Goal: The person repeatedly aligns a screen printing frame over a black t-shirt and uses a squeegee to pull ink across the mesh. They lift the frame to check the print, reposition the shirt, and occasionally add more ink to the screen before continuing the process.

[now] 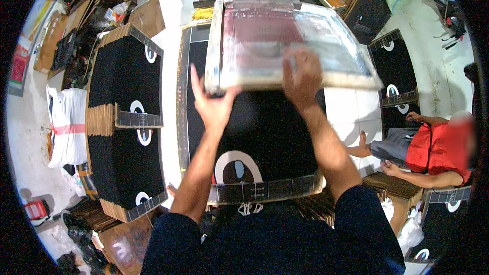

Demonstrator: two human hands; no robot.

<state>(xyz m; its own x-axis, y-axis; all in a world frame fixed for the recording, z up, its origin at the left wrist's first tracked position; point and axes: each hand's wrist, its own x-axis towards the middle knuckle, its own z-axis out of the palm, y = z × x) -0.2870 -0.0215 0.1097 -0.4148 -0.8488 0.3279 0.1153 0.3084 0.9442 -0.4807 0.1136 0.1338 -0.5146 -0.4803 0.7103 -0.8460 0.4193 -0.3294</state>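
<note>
A screen-printing frame [300, 80] with a pale rim and a mesh smeared dark red and bluish-white sits tilted at the far end of a printing board. Below it lies black fabric [265, 122] with a white, brown and blue eye-shaped print [239, 169] near my body. My left hand [214, 107] is at the frame's near left corner, fingers spread, thumb by the rim. My right hand [304, 74] is over the frame's near edge with fingers curled and blurred by motion; whether it grips anything cannot be made out. A grey plate-like piece [262, 2] lies across the frame's far end.
Stacked boards with black printed fabric [127, 81] stand at the left. More printed black pieces [397, 71] lie at the right. Another person in a red top [433, 145] sits at the right. A white bundle [71, 127] with a red band stands far left.
</note>
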